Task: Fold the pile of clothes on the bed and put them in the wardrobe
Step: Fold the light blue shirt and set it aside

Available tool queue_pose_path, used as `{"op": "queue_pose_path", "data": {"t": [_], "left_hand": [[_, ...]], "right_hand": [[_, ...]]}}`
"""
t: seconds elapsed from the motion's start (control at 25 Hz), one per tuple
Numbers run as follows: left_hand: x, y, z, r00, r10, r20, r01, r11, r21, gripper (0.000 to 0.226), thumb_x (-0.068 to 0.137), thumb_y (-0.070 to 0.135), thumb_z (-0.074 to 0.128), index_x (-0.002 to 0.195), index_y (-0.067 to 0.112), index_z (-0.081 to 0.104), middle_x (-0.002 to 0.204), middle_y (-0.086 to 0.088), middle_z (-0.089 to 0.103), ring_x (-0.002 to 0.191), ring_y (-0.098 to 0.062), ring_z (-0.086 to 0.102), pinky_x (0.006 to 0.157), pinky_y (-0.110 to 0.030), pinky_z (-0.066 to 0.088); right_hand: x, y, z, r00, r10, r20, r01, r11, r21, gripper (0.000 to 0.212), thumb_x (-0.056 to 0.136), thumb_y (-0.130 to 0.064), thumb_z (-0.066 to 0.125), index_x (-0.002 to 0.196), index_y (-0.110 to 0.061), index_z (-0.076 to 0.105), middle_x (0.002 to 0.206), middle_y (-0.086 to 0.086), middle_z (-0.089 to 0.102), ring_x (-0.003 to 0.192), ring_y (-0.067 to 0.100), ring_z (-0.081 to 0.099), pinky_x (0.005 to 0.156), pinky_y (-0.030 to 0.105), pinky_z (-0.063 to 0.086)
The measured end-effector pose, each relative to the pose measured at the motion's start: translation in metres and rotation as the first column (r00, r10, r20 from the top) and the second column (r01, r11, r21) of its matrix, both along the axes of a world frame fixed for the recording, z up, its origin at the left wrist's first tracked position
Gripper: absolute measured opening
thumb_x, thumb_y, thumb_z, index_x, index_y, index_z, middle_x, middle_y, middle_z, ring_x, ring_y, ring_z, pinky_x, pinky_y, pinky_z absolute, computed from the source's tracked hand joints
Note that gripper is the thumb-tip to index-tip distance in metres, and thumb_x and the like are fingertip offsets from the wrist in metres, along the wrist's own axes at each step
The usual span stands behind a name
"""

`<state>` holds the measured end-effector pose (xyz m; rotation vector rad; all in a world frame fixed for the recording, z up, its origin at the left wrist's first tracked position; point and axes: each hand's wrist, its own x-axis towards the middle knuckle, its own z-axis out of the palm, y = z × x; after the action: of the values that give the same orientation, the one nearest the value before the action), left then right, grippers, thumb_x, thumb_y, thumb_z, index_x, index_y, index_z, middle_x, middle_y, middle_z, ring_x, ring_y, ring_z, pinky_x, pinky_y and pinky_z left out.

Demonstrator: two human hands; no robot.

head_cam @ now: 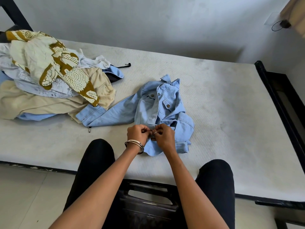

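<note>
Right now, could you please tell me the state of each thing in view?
Denim jacket: rumpled, unfolded, lying on the mattress.
Left hand: pinching the jacket's front hem.
Right hand: pinching the same hem.
Clothes pile: heaped, unfolded.
Mattress: bare, no sheet.

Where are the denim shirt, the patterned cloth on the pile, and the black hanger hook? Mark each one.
denim shirt [166, 103], head view, on its chest pocket.
patterned cloth [49, 63], head view, on its cream and mustard middle, atop the pile.
black hanger hook [126, 65], head view, on the curved end beyond the pile.
</note>
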<state>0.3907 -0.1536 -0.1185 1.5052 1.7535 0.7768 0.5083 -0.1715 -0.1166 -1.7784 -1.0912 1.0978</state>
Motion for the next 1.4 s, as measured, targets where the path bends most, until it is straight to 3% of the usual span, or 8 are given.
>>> {"op": "queue_pose_path", "data": {"t": [0.16,0.36,0.56,0.76,0.88,1.08,1.24,1.4], "left_hand": [[-0.001,0.005,0.006,1.000,0.000,0.004,0.001,0.998,-0.062,0.006,0.073,0.014,0.075,0.078,0.011,0.078,0.072,-0.009,0.073,0.072,-0.022,0.068,0.070,-0.027,0.053],[0.001,0.015,0.012,0.927,0.185,0.325,-0.070,0.939,-0.336,0.025,0.070,0.024,0.072,0.061,0.002,0.067,0.062,-0.016,0.068,0.058,-0.032,0.067,0.063,-0.047,0.060],[0.001,0.023,0.025,0.830,0.303,0.467,0.040,0.805,-0.592,0.026,0.086,0.016,0.065,0.063,0.009,0.059,0.044,-0.002,0.052,0.035,-0.013,0.047,0.047,-0.024,0.050],[0.000,0.035,0.028,0.861,0.314,0.401,0.045,0.737,-0.674,0.030,0.090,0.018,0.060,0.061,0.012,0.055,0.045,-0.001,0.046,0.034,-0.013,0.041,0.047,-0.022,0.047],[0.000,0.037,0.029,0.865,0.312,0.393,0.051,0.725,-0.687,0.029,0.090,0.012,0.055,0.062,0.011,0.052,0.040,-0.001,0.043,0.033,-0.013,0.042,0.048,-0.024,0.048],[-0.006,0.039,0.026,0.875,0.316,0.366,0.021,0.732,-0.681,0.030,0.092,0.008,0.051,0.062,0.010,0.050,0.037,0.001,0.038,0.029,-0.011,0.038,0.044,-0.022,0.047],[-0.008,0.042,0.024,0.862,0.332,0.383,0.027,0.724,-0.689,0.032,0.091,0.008,0.052,0.060,0.010,0.048,0.037,0.001,0.038,0.032,-0.011,0.040,0.045,-0.023,0.048],[-0.001,0.040,0.024,0.797,0.411,0.443,0.015,0.719,-0.694,0.031,0.091,0.005,0.051,0.061,0.009,0.048,0.038,0.001,0.037,0.033,-0.011,0.039,0.045,-0.024,0.048]], "right_hand": [[-0.001,-0.001,-0.001,0.961,0.088,0.262,-0.123,0.985,0.124,0.020,0.075,0.007,0.063,0.092,-0.004,0.064,0.072,-0.001,0.061,0.067,0.015,0.057,0.060,0.011,0.041],[0.005,0.004,0.000,0.948,0.129,0.290,-0.194,0.958,0.209,0.029,0.070,0.010,0.061,0.091,-0.010,0.066,0.069,-0.010,0.062,0.066,0.009,0.059,0.063,0.013,0.044],[0.006,0.004,-0.003,0.908,0.195,0.371,-0.293,0.928,0.229,0.036,0.072,0.008,0.060,0.103,-0.007,0.068,0.082,0.000,0.071,0.075,0.015,0.062,0.066,0.011,0.041],[-0.004,0.003,-0.006,0.829,0.208,0.519,-0.364,0.905,0.219,0.046,0.078,0.006,0.057,0.121,-0.010,0.061,0.107,0.014,0.068,0.098,0.030,0.062,0.074,0.033,0.045],[-0.004,0.001,-0.007,0.893,0.147,0.425,-0.261,0.939,0.223,0.047,0.080,0.005,0.059,0.123,-0.011,0.062,0.099,0.010,0.070,0.093,0.026,0.065,0.079,0.035,0.051],[-0.009,0.007,-0.008,0.988,-0.036,-0.147,0.036,0.999,-0.003,0.022,0.085,-0.002,0.070,0.106,-0.008,0.068,0.086,0.010,0.074,0.083,0.023,0.073,0.082,0.045,0.060],[-0.007,0.009,0.005,0.995,0.064,-0.072,-0.062,0.997,0.035,0.026,0.081,0.003,0.065,0.082,-0.022,0.074,0.080,0.007,0.075,0.078,0.017,0.070,0.082,0.040,0.059],[0.001,0.018,0.008,0.963,0.176,0.203,-0.207,0.968,0.143,0.025,0.078,0.002,0.059,0.093,-0.010,0.076,0.085,0.005,0.074,0.083,0.019,0.066,0.080,0.033,0.052]]}}
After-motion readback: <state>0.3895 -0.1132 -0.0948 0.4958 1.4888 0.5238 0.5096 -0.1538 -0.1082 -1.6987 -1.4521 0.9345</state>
